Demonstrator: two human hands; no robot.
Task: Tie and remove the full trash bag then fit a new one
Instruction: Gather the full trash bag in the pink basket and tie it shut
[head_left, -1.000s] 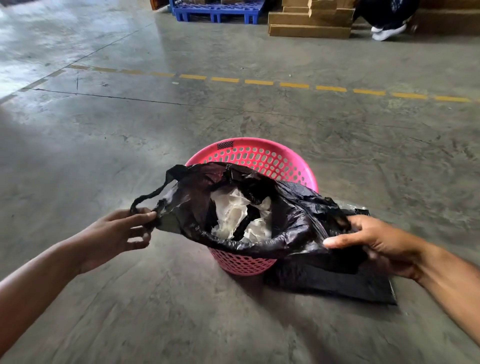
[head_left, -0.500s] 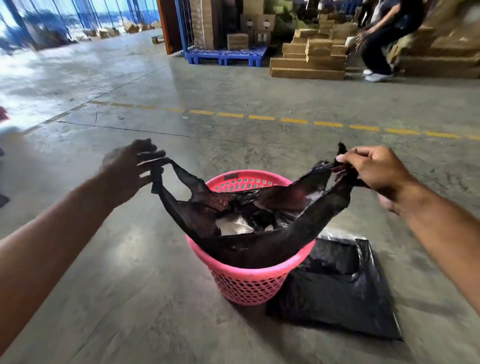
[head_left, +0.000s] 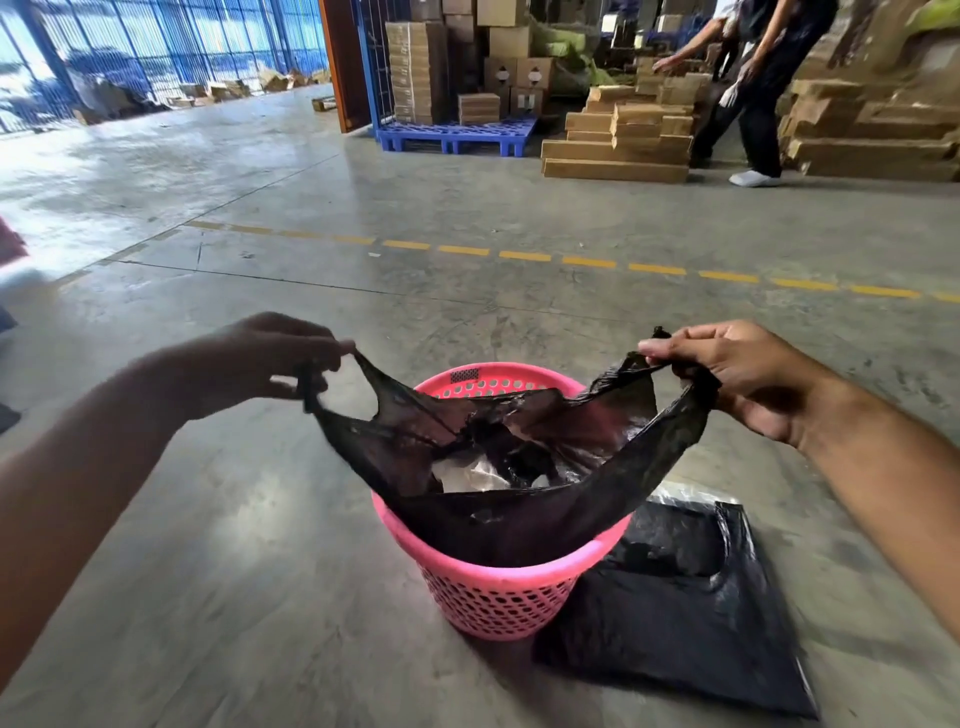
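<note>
A pink perforated basket (head_left: 493, 597) stands on the concrete floor with a full black trash bag (head_left: 519, 514) inside it; white crumpled waste shows through the bag's mouth. My left hand (head_left: 270, 358) pinches the bag's left handle and holds it up above the basket's left side. My right hand (head_left: 727, 369) grips the right handle, raised to about the same height. The bag's top edge is stretched between both hands. A flat folded black bag (head_left: 685, 634) lies on the floor against the basket's right side.
A dashed yellow line (head_left: 519, 255) crosses the floor beyond the basket. Further back are a blue pallet (head_left: 457, 136) with cardboard boxes, stacks of flat cartons (head_left: 623, 145), and a person in dark trousers (head_left: 753, 109) walking at the far right.
Both hands have lifted the bag's handles from the basket's rim up and outward, pulling the bag's top taut. The view has tilted upward, showing more of the warehouse.
</note>
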